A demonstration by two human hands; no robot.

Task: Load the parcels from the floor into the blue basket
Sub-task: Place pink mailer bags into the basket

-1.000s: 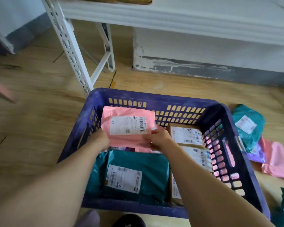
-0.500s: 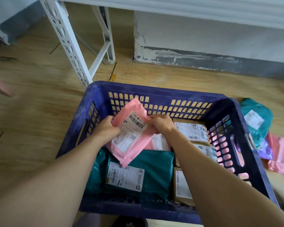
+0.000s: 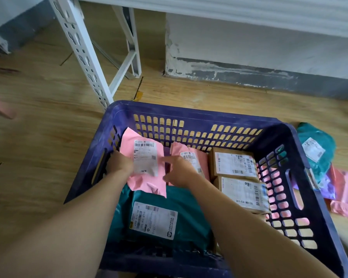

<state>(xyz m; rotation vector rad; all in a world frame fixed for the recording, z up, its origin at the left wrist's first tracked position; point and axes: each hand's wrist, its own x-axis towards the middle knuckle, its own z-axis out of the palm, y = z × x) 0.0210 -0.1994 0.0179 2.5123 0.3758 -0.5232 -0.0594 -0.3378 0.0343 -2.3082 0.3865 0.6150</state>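
left grip (image 3: 119, 163) pinching pink parcel (image 3: 147, 182) | right grip (image 3: 179, 171) beside it, hold unclear | parcel lowered, blue basket (image 3: 189, 111)

One basket (image 3: 189, 112): two pink parcels (image 3: 129, 141), one teal parcel (image 3: 185, 203), two boxes (image 3: 233, 163).

Soft, even daylight with faint shadows; wide-angle bending at the edges; slight motion blur; near forearms out of focus.

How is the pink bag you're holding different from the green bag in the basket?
The pink bag looks smaller than the green bag. The pink bag is tilted up, held by the left hand; the green bag lies flat. The pink bag's corner overlaps the green bag. Both have white barcode labels and sit inside the blue basket.
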